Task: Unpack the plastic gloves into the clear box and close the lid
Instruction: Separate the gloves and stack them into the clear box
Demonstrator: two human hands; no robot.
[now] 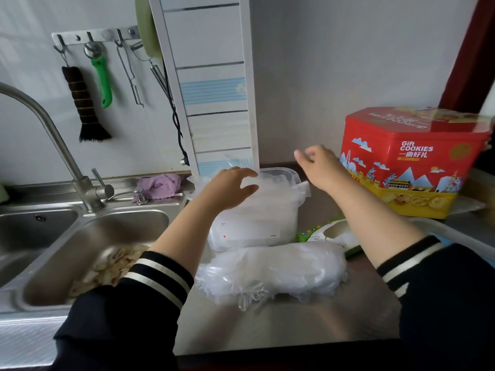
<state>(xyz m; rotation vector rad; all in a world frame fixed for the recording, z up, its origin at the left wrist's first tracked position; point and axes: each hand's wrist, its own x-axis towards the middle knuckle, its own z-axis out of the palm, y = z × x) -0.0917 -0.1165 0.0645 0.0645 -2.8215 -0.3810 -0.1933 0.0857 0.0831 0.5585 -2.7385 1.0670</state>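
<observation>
Two bare hands reach over a kitchen counter (294, 325). At the far left a steel sink (88, 236) holds food scraps beneath a tap (53, 135); a brush (85, 103) hangs on the wall behind. Moving right, the left hand (227, 188) curls its fingers and thumb onto the plastic gloves (267, 194) heaped in the clear box (257, 226), seemingly pinching them. Nearer, a loose bundle of plastic wrapping (278, 271) lies on the counter. The right hand (318, 164) hovers beyond the box, fingers loosely spread, holding nothing. A red cookie tin (412, 162) stands at far right.
</observation>
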